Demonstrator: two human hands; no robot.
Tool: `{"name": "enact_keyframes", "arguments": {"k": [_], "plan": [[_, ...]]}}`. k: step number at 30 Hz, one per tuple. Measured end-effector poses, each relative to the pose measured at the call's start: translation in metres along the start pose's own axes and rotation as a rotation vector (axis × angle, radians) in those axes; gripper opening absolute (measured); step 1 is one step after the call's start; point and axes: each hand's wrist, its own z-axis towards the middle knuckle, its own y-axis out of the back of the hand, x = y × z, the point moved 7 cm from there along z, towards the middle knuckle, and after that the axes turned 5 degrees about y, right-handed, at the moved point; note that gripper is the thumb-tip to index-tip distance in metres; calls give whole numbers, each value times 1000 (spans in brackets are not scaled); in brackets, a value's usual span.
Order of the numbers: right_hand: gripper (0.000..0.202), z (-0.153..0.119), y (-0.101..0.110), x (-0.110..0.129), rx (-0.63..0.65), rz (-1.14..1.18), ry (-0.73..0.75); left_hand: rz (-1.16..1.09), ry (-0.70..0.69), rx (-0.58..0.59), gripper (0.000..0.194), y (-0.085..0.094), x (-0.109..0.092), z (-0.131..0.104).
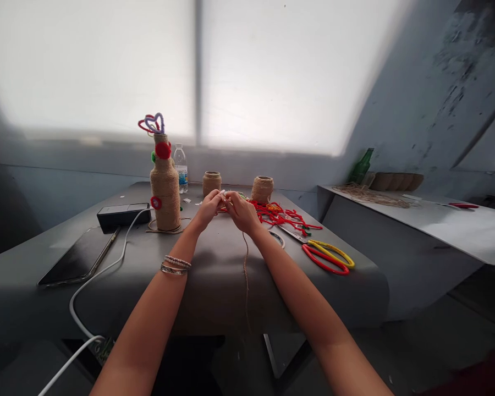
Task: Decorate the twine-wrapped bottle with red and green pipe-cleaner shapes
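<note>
Above the middle of the table, my left hand and my right hand meet fingertip to fingertip. Both are closed in a pinch, and the small thing between them is too hidden to name. A strand of twine runs down from below my right hand over the table's front edge; whether I grip it cannot be seen. Just behind the hands stand two twine-wrapped jars, one on the left and one on the right. Red pipe cleaners lie heaped to the right of my right hand.
Left stands a twine-wrapped bottle with pipe-cleaner hearts, a water bottle behind it. A phone, a black box and a white cable lie nearby. Scissors and a tape roll lie right. A side table holds a green bottle.
</note>
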Motion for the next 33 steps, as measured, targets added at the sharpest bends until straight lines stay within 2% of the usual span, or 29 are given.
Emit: {"name": "enact_keyframes", "arguments": {"k": [8, 14, 22, 28, 33], "plan": [[34, 1, 3, -3, -50, -71, -27, -36, 77, 49, 29, -8, 3, -7], [31, 1, 4, 3, -41, -85, 21, -54, 51, 79, 34, -10, 3, -4], [24, 1, 4, 3, -54, -129, 103, -45, 74, 95, 30, -12, 2, -8], [22, 1, 2, 4, -2, -267, 166, 73, -5, 44, 30, -11, 0, -5], [21, 1, 3, 4, -15, -349, 201, 79, -51, 45, 32, -9, -2, -4]]}}
